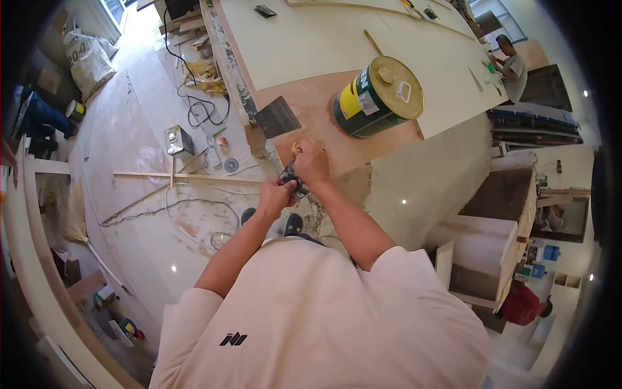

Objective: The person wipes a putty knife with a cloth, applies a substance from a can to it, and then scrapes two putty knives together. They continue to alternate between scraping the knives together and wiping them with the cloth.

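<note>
Left hand (pixel 276 196) and right hand (pixel 312 162) are gripping a stained dark item (pixel 289 174), near-left of the large can (pixel 382 97); a dark square sheet (pixel 278 117) is lying left of it.

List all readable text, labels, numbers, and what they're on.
"EN", likely part of a longer word: drum
"20-0", maybe cut off: bag
Shirt: stylised black logo, tiny letters above unreadable
Can at left: label too small
</note>
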{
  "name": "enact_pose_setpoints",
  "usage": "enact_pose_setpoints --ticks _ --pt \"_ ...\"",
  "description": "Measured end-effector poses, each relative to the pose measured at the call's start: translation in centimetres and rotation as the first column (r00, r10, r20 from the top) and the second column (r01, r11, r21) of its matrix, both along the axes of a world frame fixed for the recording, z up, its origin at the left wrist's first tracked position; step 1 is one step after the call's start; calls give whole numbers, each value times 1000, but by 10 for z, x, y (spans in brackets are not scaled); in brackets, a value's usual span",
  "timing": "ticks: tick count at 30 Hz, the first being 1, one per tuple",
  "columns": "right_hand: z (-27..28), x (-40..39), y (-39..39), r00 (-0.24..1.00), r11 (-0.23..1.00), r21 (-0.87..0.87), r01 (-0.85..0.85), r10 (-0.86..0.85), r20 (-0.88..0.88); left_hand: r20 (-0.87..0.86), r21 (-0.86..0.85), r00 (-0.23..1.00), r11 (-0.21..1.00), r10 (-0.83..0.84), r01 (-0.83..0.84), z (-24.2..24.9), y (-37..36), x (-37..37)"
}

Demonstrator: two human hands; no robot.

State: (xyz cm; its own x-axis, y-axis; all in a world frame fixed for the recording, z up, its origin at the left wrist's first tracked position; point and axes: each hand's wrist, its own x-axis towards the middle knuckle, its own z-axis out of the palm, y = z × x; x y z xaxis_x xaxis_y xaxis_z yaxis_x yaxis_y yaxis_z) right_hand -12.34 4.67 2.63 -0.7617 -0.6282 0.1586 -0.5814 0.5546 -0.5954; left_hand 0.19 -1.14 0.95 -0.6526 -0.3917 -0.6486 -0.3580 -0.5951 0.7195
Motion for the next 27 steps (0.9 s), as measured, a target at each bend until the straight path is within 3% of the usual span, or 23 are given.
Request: enact_pose_setpoints --ticks 4,7,10,16,19,22,25,27 --pt "4 23 26 997 997 17 -79 79 23 -6 12 1000 1000 -16 16 -3 -4 -6" --pt "-4 9 7 999 994 105 35 -38 25 -17 54 1000 998 11 -10 -2 1 -3" --pt "-3 -5 -8 1000 999 -49 19 -20 -19 -14 68 1000 998 8 -7 3 -2 -2" --pt "7 21 17 997 994 98 47 -52 50 -20 42 999 998 -38 38 -7 -2 -3" --pt "0 -6 -8 995 995 3 98 -98 -3 -21 71 999 997 -32 34 0 -4 -1" --pt "1 12 13 997 992 92 83 -83 -7 -21 63 998 996 -54 55 1 -5 -2" --pt "10 23 33 997 993 109 43 -51 65 -20 94 998 994 -58 60 5 -3 0" --pt "12 10 24 991 992 56 110 -114 65 4 100 998 993 -63 62 5 -8 -1"
